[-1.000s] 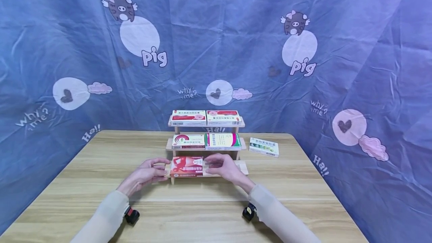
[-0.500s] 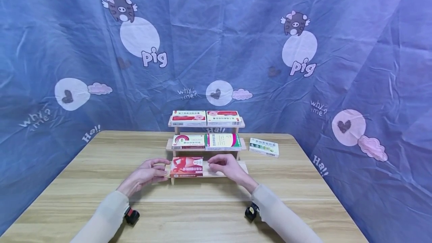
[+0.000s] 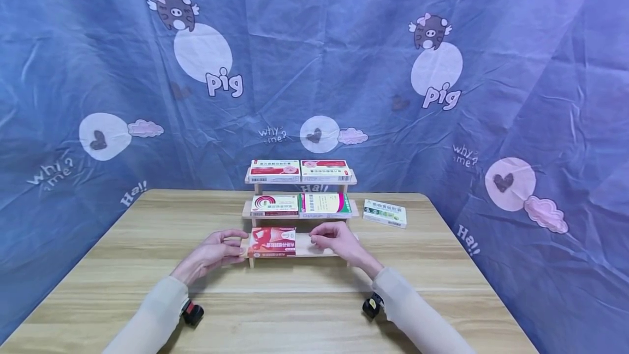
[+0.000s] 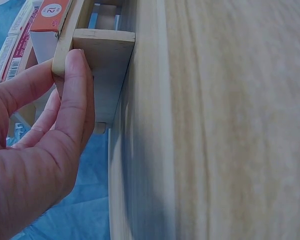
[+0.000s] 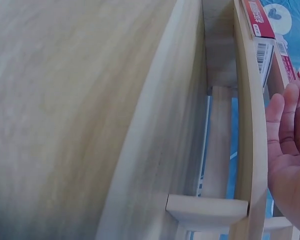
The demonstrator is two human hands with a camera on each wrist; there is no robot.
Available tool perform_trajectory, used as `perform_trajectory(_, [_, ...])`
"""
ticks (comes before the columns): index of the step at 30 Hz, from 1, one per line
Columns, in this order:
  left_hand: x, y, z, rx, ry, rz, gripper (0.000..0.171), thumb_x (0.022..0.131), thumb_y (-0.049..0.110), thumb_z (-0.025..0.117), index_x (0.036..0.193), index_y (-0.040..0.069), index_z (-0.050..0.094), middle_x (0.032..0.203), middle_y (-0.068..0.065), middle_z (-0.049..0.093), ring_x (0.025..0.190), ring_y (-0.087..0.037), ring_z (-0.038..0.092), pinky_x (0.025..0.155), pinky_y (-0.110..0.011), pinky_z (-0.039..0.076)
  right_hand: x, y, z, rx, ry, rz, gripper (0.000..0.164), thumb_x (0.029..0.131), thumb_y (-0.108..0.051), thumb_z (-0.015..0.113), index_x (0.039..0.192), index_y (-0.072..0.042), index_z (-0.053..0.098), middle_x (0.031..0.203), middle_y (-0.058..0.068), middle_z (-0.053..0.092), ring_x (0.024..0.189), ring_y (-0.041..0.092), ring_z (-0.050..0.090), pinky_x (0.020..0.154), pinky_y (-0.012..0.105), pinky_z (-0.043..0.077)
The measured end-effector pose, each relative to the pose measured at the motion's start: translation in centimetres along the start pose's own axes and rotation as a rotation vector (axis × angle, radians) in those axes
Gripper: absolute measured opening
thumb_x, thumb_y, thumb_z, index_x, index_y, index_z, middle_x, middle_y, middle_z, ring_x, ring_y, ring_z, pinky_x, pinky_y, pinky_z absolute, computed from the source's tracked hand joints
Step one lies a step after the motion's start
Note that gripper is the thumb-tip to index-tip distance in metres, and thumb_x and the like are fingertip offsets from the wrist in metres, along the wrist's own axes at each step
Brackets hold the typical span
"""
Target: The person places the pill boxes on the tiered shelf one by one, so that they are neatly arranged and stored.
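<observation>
A three-step wooden display rack (image 3: pixel 303 246) stands on the table. On its lowest step, at the left, lies a red medicine box (image 3: pixel 272 242). My left hand (image 3: pixel 218 253) pinches the left end of that step between thumb and fingers, as the left wrist view shows from the side with the hand (image 4: pixel 45 135) at the board's end. Above the right part of the same step hovers my right hand (image 3: pixel 339 245), apart from the red box. Its fingers are loosely bent and hold nothing in the right wrist view, where the hand (image 5: pixel 292 150) is partly cut off.
The middle step bears a white-and-maroon box (image 3: pixel 274 206) and a green-and-magenta box (image 3: pixel 324 205). Two red-and-white boxes sit on top, one of them a left box (image 3: pixel 275 170). A white-and-green box (image 3: pixel 385 213) lies on the table (image 3: pixel 295 310), right of the rack. A blue curtain (image 3: pixel 314 70) hangs behind.
My right hand has moved right, away from the red medicine box's right edge, baring more of the lowest step. My left hand and the boxes have stayed in place.
</observation>
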State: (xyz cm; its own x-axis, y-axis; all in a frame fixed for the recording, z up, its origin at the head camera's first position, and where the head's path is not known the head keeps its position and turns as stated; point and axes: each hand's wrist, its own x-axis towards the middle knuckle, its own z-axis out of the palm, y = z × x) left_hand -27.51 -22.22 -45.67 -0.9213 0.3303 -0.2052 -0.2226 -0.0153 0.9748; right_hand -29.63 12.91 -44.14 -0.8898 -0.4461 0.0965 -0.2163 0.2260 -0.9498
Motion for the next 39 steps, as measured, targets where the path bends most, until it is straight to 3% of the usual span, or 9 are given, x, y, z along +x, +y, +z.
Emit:
perform_trajectory(9, [0.0, -0.2, 0.0, 0.002, 0.005, 0.01, 0.055, 0.087, -0.007, 0.062, 0.138, -0.008, 0.042, 0.106, -0.013, 0.059, 0.088, -0.02, 0.067, 0.09, -0.036, 0.06, -0.2, 0.8, -1.2, -0.107, -0.009, -0.009, 0.023, 0.091, -0.017, 0.069, 0.107, -0.001, 0.071, 0.089, 0.015, 0.072, 0.068, 0.012, 0.061, 0.059, 0.023, 0.053])
perform_trajectory(15, [0.2, -0.3, 0.1, 0.004, 0.007, 0.003, 0.054, 0.087, -0.008, 0.062, 0.138, -0.008, 0.042, 0.104, -0.012, 0.059, 0.088, -0.02, 0.066, 0.089, -0.036, 0.06, -0.9, 0.9, -2.7, -0.15, -0.03, -0.031, 0.024, 0.091, -0.016, 0.069, 0.105, 0.003, 0.071, 0.083, 0.015, 0.071, 0.064, 0.012, 0.06, 0.056, 0.024, 0.055])
perform_trajectory(20, [0.0, -0.4, 0.1, -0.001, 0.018, 0.005, 0.054, 0.086, -0.009, 0.062, 0.137, -0.008, 0.043, 0.106, -0.012, 0.053, 0.089, -0.019, 0.064, 0.089, -0.036, 0.06, -1.3, 1.0, -4.1, -0.139, -0.031, -0.017, 0.023, 0.091, -0.015, 0.069, 0.105, 0.003, 0.071, 0.081, 0.014, 0.069, 0.062, 0.011, 0.058, 0.053, 0.021, 0.053])
perform_trajectory(29, [-0.2, -0.2, -0.1, 0.006, 0.012, 0.009, 0.054, 0.087, -0.008, 0.062, 0.137, -0.008, 0.043, 0.106, -0.012, 0.056, 0.089, -0.019, 0.066, 0.089, -0.035, 0.06, -2.0, 1.1, -6.9, -0.146, -0.082, 0.005, 0.023, 0.09, -0.017, 0.07, 0.104, 0.002, 0.07, 0.079, 0.008, 0.067, 0.058, 0.01, 0.055, 0.05, 0.019, 0.049])
perform_trajectory(35, [-0.3, -0.1, 0.0, -0.012, 0.007, 0.005, 0.055, 0.086, -0.008, 0.063, 0.138, -0.007, 0.042, 0.106, -0.012, 0.058, 0.09, -0.019, 0.067, 0.09, -0.035, 0.06, -2.4, 1.1, -8.8, -0.126, -0.091, -0.007, 0.028, 0.091, -0.018, 0.069, 0.103, 0.007, 0.069, 0.071, 0.001, 0.063, 0.056, 0.008, 0.052, 0.048, 0.019, 0.046])
perform_trajectory(39, [-0.4, 0.0, 0.1, -0.027, 0.009, -0.005, 0.056, 0.086, -0.008, 0.063, 0.138, -0.007, 0.042, 0.104, -0.011, 0.058, 0.088, -0.018, 0.066, 0.089, -0.034, 0.06, -2.9, 1.1, -10.1, -0.086, -0.068, -0.03, 0.029, 0.092, -0.018, 0.068, 0.102, 0.009, 0.067, 0.073, 0.009, 0.064, 0.057, 0.006, 0.052, 0.048, 0.018, 0.045])
